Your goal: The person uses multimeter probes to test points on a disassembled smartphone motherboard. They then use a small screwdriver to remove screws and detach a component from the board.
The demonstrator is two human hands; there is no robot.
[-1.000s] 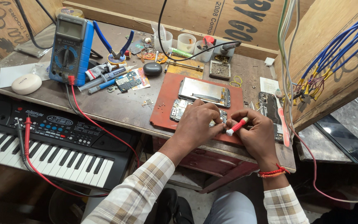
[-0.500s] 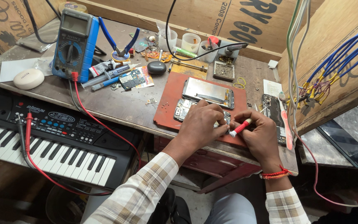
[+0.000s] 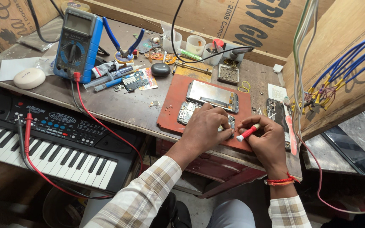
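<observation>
Head view: an opened phone board (image 3: 187, 112) is seen lying on a red work mat (image 3: 172, 107) at the bench's front edge, just below a phone screen panel (image 3: 213, 94). The left hand (image 3: 203, 128) is laid over the board's right part, its fingers curled and pressed together on it. A red-and-white screwdriver (image 3: 248, 132) is pinched between thumb and fingers of the right hand (image 3: 267, 141), its tip pointed towards the board; contact probably is made, though the spot is hidden. A blue multimeter (image 3: 77, 44) is propped up at the rear left, and a black keyboard (image 3: 43, 139) lies beside the bench.
</observation>
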